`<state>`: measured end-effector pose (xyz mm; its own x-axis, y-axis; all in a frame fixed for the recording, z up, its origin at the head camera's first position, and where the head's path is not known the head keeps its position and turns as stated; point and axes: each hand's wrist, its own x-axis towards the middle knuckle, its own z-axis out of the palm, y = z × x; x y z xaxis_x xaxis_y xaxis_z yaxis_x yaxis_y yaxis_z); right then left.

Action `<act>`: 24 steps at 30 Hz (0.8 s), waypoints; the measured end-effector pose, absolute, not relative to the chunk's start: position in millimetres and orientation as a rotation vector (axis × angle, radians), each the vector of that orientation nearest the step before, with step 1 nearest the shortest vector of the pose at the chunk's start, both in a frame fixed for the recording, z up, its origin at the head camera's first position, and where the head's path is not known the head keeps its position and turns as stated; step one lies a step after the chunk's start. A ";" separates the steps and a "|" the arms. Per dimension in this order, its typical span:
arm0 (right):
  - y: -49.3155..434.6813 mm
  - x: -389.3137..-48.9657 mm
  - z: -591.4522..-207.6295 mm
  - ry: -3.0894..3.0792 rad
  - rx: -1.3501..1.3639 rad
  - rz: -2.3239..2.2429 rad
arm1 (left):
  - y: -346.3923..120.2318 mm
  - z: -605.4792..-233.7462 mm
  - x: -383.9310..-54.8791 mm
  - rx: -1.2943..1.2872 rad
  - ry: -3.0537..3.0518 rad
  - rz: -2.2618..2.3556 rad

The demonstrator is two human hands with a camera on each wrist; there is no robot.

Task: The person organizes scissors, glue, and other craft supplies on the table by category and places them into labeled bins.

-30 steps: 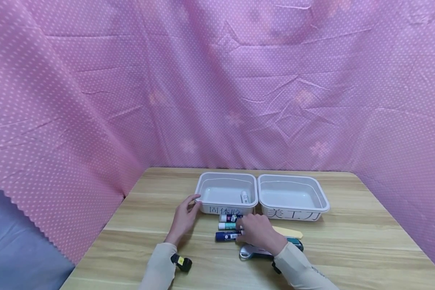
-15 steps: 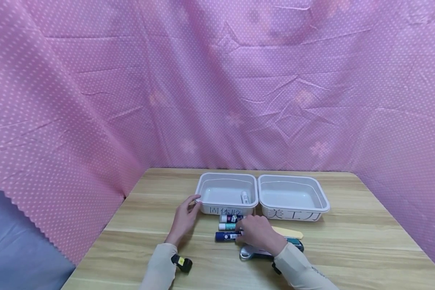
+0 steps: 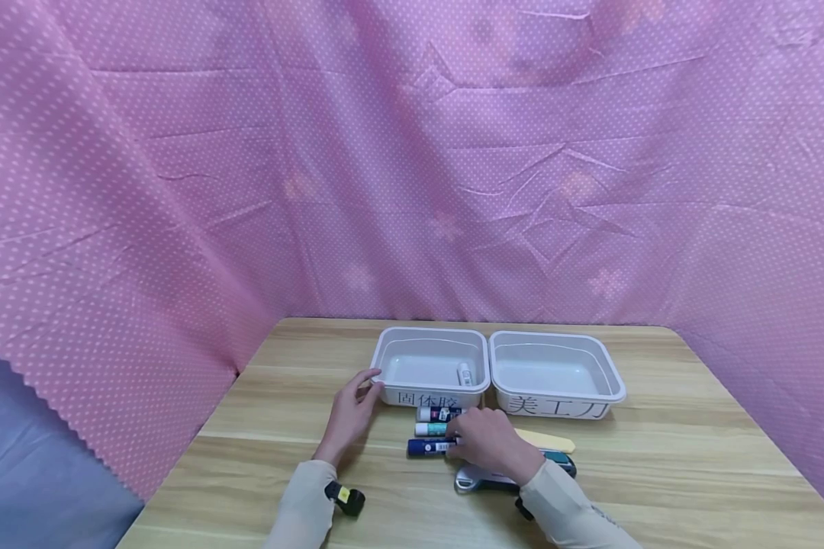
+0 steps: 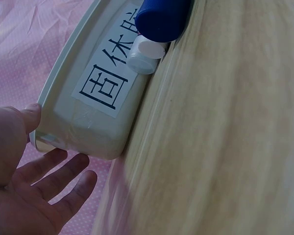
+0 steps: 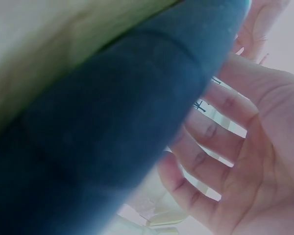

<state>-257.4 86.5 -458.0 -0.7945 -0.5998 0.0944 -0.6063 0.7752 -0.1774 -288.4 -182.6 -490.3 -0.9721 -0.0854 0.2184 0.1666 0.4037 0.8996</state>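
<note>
In the head view my left hand (image 3: 349, 412) holds the near left corner of a white tub (image 3: 429, 386), thumb on its rim; the left wrist view shows the other fingers against its end wall. My right hand (image 3: 487, 438) is over the right ends of several glue sticks lying side by side. Its thumb and forefinger straddle the dark blue glue stick (image 3: 427, 447); the fingertips are partly hidden. Beyond it lie a green-and-white glue stick (image 3: 431, 429) and one with a dark label (image 3: 434, 414). A white glue stick (image 3: 465, 374) lies inside the tub.
A second white tub (image 3: 556, 408), with a printed label, stands right of the first. Under and beside the right forearm lie a grey-and-dark utility knife (image 3: 468, 479), a teal-and-black one (image 3: 561, 460) and a yellow one (image 3: 545, 440). A pink dotted cloth (image 3: 446, 191) hangs behind the table.
</note>
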 end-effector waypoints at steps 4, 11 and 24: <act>86.4 -257.9 -457.7 -2.923 0.996 0.325 | -182.6 -490.7 -288.3 -0.069 -2.434 -1.600; 87.2 -258.2 -456.6 -2.917 1.005 0.358 | -181.4 -489.8 -287.6 -0.067 -2.428 -1.594; 89.6 -260.8 -455.6 -2.906 0.997 0.387 | -182.9 -492.0 -288.8 -0.081 -2.431 -1.599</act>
<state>-260.8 89.6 -455.6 -0.7918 -0.5984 0.1223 -0.6096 0.7615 -0.2202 -288.8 -182.9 -492.0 -0.9721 -0.0796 0.2205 0.1710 0.4029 0.8991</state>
